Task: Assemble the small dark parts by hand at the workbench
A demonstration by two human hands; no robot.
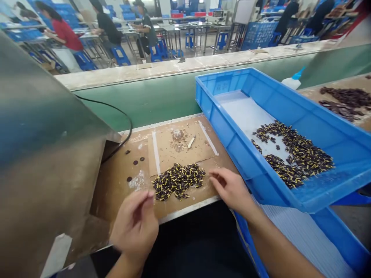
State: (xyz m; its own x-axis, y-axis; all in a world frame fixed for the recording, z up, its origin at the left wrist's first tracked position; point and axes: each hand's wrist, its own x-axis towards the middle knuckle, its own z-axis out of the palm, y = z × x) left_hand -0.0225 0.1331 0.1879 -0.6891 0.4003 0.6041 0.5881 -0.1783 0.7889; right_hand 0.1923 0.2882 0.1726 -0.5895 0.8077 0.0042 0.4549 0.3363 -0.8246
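A heap of small black parts with yellow bands [179, 179] lies on the cardboard-covered bench in front of me. To the left of its near edge is my left hand [136, 222], slightly blurred, with thumb and fingertips brought together in a pinch. My right hand [232, 189] is at the heap's right edge, its fingers curled and the thumb close to the index finger. Whatever either pinch holds, if anything, is too small to make out. Several dark round discs [135, 162] lie left of the heap.
A blue crate [232, 135] with more black-and-yellow parts [301, 154] stands at my right, above another blue crate [344, 235]. A metal housing [52, 135] rises on the left, with a black cable [124, 112]. Beyond the green partition [162, 98], several people sit at tables.
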